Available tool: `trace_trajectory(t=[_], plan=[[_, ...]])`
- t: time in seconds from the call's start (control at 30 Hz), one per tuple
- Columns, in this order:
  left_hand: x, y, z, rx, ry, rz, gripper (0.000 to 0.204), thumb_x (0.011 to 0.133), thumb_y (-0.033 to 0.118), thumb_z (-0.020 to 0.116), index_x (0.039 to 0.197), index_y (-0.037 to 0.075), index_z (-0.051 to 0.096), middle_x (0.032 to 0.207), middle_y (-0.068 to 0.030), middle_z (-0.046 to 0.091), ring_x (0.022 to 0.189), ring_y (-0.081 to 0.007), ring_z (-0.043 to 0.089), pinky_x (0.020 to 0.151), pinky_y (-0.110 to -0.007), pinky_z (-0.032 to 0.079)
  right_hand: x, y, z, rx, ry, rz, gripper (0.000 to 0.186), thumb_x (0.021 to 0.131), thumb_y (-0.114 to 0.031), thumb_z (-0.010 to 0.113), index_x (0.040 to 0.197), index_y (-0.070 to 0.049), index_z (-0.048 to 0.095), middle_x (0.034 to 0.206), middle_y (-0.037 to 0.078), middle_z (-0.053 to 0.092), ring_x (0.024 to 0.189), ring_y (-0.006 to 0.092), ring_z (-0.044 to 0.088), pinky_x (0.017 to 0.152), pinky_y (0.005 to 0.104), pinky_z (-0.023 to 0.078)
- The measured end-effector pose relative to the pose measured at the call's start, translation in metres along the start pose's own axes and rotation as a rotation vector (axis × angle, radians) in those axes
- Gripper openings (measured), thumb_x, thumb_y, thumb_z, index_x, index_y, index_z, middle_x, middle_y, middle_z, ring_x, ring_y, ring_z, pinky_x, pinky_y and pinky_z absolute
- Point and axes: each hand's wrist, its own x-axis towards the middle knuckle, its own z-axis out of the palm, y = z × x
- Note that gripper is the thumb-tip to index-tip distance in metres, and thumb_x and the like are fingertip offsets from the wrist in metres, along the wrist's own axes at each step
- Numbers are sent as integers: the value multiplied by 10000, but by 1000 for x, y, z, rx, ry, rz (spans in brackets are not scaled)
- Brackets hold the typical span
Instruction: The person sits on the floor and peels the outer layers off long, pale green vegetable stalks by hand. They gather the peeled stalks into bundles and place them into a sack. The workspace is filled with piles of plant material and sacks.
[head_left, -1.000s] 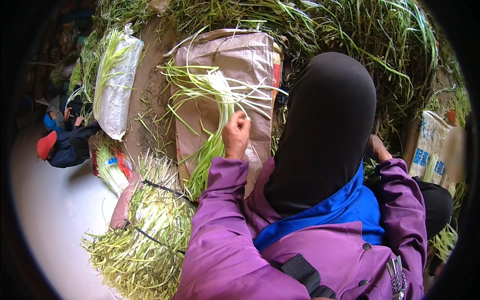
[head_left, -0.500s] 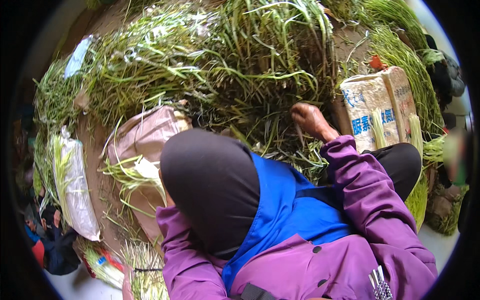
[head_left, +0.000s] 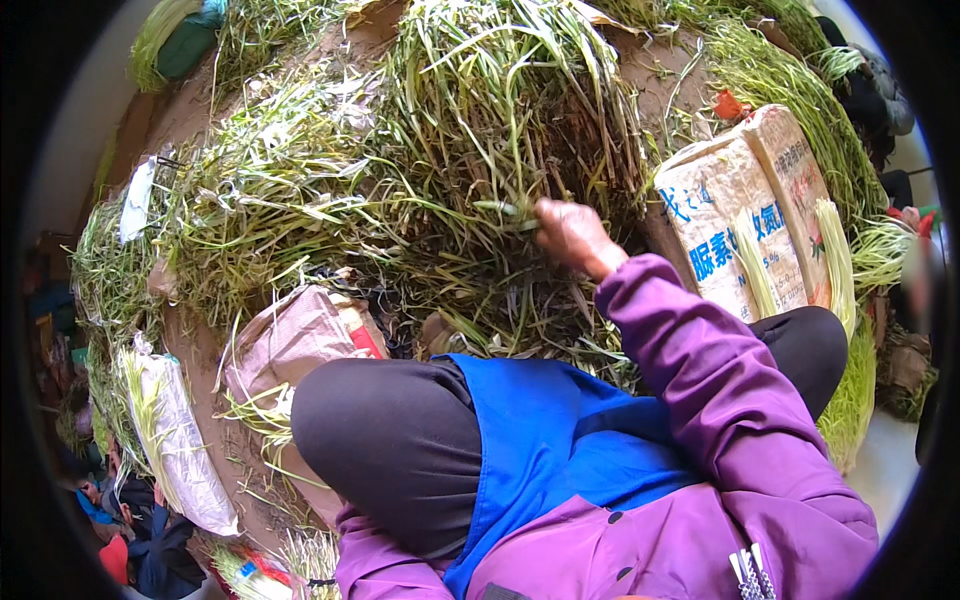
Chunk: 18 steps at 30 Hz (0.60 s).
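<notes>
My right hand [head_left: 578,237] reaches forward to the foot of a tall heap of long, leafy green stalks [head_left: 500,100]. Its fingers are closed, and a pale green stalk [head_left: 497,207] sticks out from them to the left; the rest of what they grip is hidden among the leaves. Only the purple left sleeve [head_left: 390,560] shows at the lower edge, and my left hand is out of sight beside my bent knee [head_left: 385,440].
To the right lies a printed woven sack [head_left: 700,190] with slim pale stalks [head_left: 757,270] on it. A pinkish-brown sack [head_left: 290,345] lies left of my knee, near a white plastic-wrapped bundle [head_left: 185,445]. Other people [head_left: 150,540] sit at far left and far right.
My right hand has moved forward and left into the tall heap and now grips a stalk. My left hand, partly visible beside the knee before, has gone from view. The view has shifted.
</notes>
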Motion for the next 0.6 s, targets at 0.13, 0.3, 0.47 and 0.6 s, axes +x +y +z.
trace_trajectory(t=[0.13,0.3,0.47,0.6], plan=[[3,3,3,-11,-5,-19,190,927,103,539,1089,12,583,821,-27,615,654,-74,550,563,-200,437,-76,-9,64,-116,-267,-131,105,793,-154,549,785,-64,603,754,121,649,702,302,647,584,395,533],[8,8,10,-32,-30,-32,191,930,112,538,1087,14,585,810,-24,613,647,-70,543,562,-199,431,-166,-9,128,1,-658,-165,145,720,-164,587,748,-53,677,785,154,662,740,334,647,614,431,521],[14,11,17,-72,-58,-56,191,932,121,538,1086,17,586,800,-20,611,640,-67,536,561,-197,426,-79,-7,44,407,-1207,19,346,776,-310,666,1000,-46,675,878,116,679,794,258,643,689,374,522],[15,16,14,-119,-68,-81,192,934,128,537,1084,19,587,792,-18,609,634,-64,531,560,-196,422,3,36,-65,115,-65,124,270,838,-292,637,981,-65,616,918,116,655,830,284,636,733,403,514]])
